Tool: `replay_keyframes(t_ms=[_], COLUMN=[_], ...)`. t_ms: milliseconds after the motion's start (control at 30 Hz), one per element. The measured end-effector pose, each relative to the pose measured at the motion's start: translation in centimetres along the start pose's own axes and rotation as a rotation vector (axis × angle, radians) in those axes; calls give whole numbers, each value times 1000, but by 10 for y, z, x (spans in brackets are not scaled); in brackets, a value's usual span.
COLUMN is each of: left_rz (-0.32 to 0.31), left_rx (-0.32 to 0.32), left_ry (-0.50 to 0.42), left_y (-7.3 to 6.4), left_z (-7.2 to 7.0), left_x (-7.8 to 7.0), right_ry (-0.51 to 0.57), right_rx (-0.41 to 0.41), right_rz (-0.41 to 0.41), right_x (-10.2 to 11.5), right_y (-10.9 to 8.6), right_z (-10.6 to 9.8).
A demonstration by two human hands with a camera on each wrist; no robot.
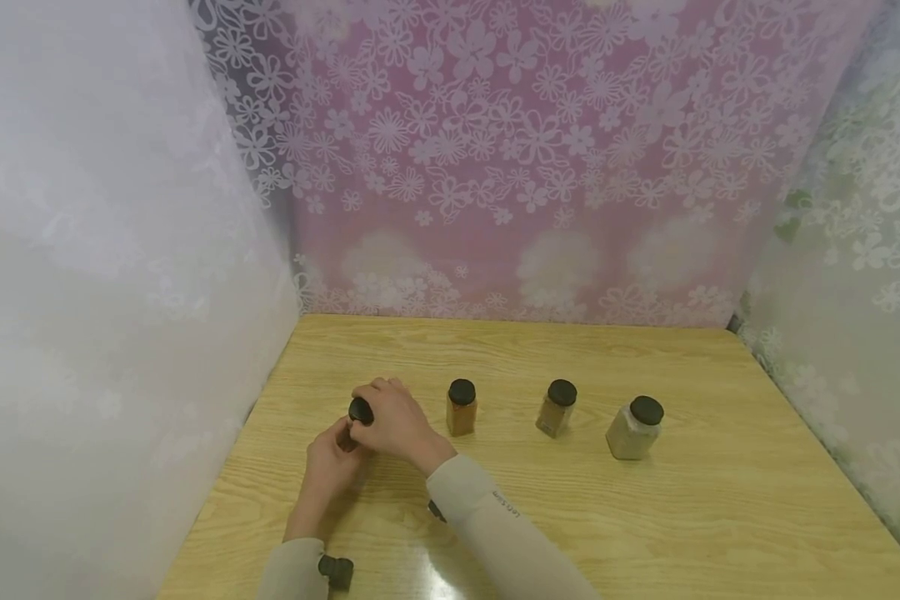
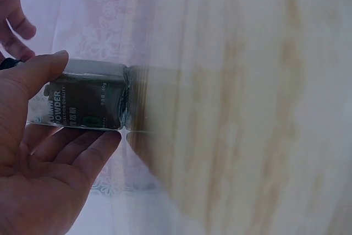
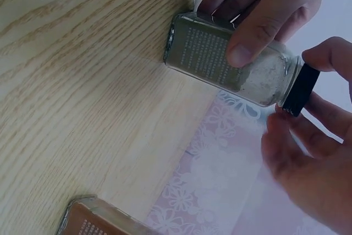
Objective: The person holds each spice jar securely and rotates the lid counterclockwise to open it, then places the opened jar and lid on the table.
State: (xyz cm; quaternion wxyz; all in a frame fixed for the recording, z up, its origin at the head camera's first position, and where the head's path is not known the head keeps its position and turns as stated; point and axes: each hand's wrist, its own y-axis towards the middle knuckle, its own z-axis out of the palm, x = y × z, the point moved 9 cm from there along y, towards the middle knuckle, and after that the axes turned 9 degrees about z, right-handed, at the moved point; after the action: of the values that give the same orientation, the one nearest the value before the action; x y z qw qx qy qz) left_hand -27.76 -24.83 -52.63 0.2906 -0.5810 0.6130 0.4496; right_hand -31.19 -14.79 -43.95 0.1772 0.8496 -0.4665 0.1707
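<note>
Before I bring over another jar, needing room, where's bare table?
Roomy: the table between the pale powder jar and right curtain. Narrower: between the orange powder jar and brown powder jar. Crowded, at left: left hand and right hand grip the cumin powder jar.

In the head view, most of the held jar (image 3: 264, 81) is being hidden by the left hand (image 1: 333, 465) and the right hand (image 1: 396, 421), part of a small black thing (image 1: 436, 510) is being covered by the right sleeve (image 1: 510, 529), and that sleeve is being cut off by the bottom edge. In the left wrist view, the brown jar (image 1: 461, 417) is being cut off by the top edge, and the right hand by the left edge. In the right wrist view, the tiny white print (image 3: 201, 48) is being shown too small to be read.
</note>
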Motion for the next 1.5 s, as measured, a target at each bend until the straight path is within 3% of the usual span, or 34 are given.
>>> replay_keyframes(t_ms=[133,367,533,733,1000,1133,1333,1500], left_rz=[15,4,-7,-19,-30,-13,-9,-18], left_rx=[-6,-22,-31,-2,4,4,-6,-4], left_ry=[2,-15,7,-8,24,-7,-29,-29], left_y=[1,1,0,-2,-2,-1,0,1], left_z=[1,1,-1,-2,0,2,2,4], left_x=[0,1,1,0,2,1,0,0], right_ry=[56,129,196,236,290,317,312,287], right_rx=[29,-13,-46,-20,47,63,105,177], right_rz=[0,0,-4,-7,67,67,43,85], right_x=[-1,-6,-12,-23,-60,-75,-88,-94], right_y=[-1,-9,-25,-50,-90,-106,-121,-130], right_z=[1,-9,-24,-32,-15,-8,1,8])
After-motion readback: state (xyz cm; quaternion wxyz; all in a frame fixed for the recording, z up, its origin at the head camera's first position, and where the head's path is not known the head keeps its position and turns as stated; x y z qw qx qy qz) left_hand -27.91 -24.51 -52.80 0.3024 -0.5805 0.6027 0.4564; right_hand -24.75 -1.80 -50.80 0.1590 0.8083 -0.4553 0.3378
